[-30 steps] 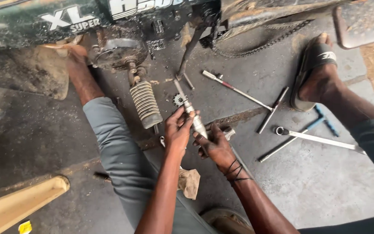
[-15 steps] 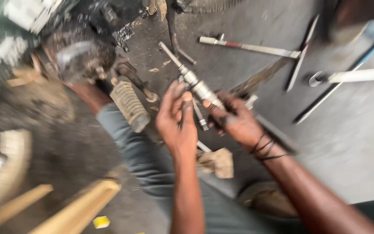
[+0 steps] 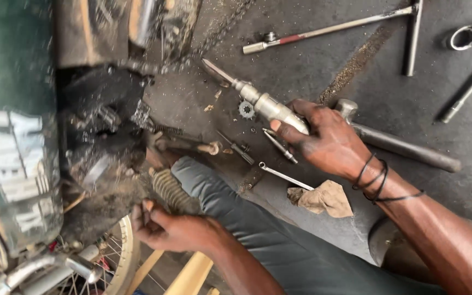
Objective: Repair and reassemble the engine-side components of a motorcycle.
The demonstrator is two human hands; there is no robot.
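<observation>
The person's right hand is clamped around the thick end of a grey metal impact driver with a pointed bit, its tip aimed toward ten o'clock over the oily concrete floor. The left hand, well apart at seven o'clock, curls its fingers against a ribbed black rubber boot beneath the green motorcycle body. A small toothed sprocket, slim spanner and tan rag lie near the right hand.
</observation>
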